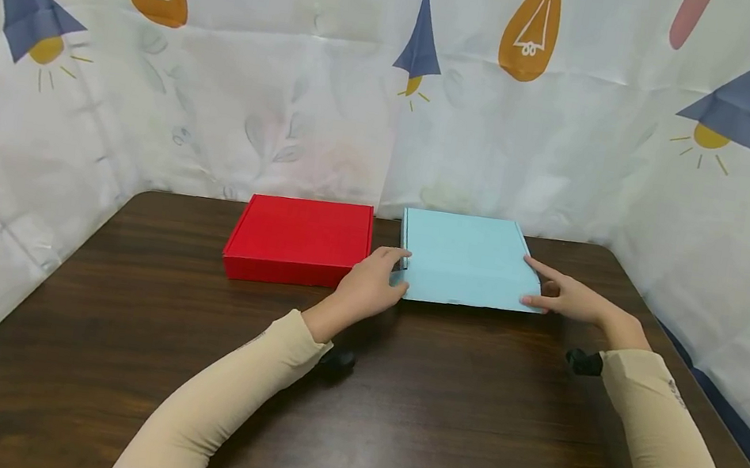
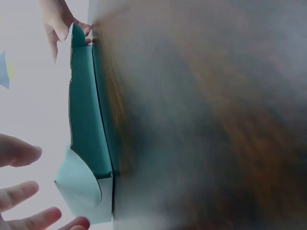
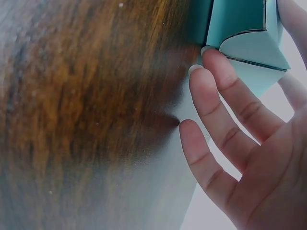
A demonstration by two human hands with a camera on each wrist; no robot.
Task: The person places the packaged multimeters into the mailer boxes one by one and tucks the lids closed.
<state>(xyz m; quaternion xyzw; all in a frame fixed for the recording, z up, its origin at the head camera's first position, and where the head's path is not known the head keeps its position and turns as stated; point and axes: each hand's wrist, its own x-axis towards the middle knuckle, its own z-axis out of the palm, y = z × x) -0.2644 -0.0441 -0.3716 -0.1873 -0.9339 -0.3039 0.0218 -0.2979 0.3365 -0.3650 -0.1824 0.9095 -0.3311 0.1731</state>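
Note:
A light blue cardboard box [image 1: 465, 259] lies on the table towards the back, its lid on top. Along its front the lid's flap [image 2: 81, 105] stands out from the body, showing a darker gap underneath, with a curved side tab [image 2: 79, 179] at the near corner in the left wrist view. My left hand [image 1: 374, 282] is at the box's left front corner, fingers spread loosely. At the right side is my right hand [image 1: 571, 297], its index finger and thumb at the lid's edge; its other fingers extend beside the box's lower corner in the right wrist view.
Just left of the blue box sits a closed red box [image 1: 303, 232], close to my left hand. Both stand on a dark brown wooden table [image 1: 407, 414]. A white curtain [image 1: 348, 118] printed with lamps and bulbs hangs behind and along the sides.

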